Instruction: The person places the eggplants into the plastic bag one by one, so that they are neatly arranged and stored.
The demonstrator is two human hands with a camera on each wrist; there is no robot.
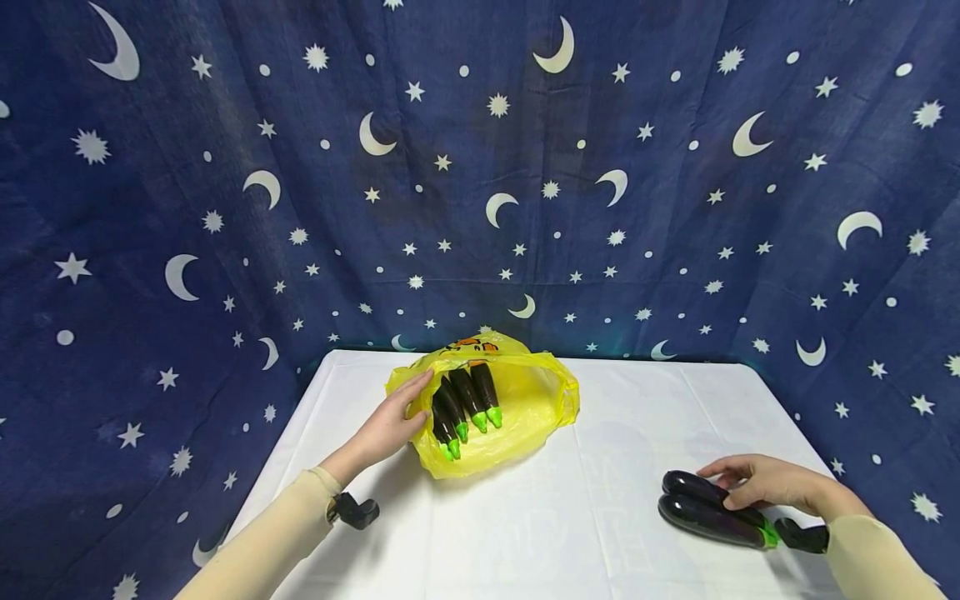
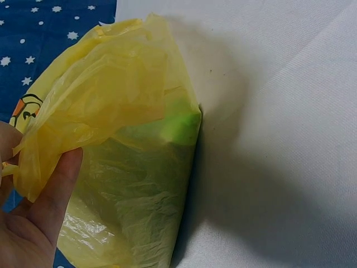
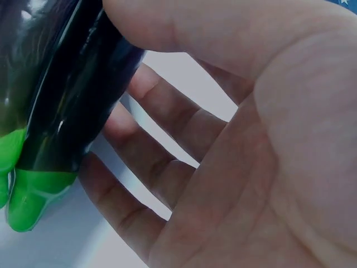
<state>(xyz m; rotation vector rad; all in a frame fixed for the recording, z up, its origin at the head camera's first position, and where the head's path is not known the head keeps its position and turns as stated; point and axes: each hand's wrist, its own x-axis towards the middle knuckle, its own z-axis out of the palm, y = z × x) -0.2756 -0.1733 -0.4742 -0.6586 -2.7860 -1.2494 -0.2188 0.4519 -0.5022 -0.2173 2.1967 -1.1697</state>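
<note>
On the left of the table, a yellow plastic bag (image 1: 528, 400) lies on its side with its mouth facing me. Several dark eggplants (image 1: 465, 393) with green stem ends lie side by side inside it. My left hand (image 1: 388, 423) holds the left edge of the bag's mouth; in the left wrist view the thin plastic (image 2: 106, 106) is pinched between thumb and fingers. At the right, my right hand (image 1: 783, 483) grips the farther eggplant (image 1: 688, 483) of two, thumb on top and fingers on its far side. The nearer eggplant (image 1: 701, 517) lies right against it.
A white cloth (image 1: 525, 542) covers the table. Behind and at both sides hangs a dark blue curtain (image 1: 465, 200) with pale moons and stars, close to the table's back edge. Black wrist mounts (image 1: 356, 510) sit at both sleeves.
</note>
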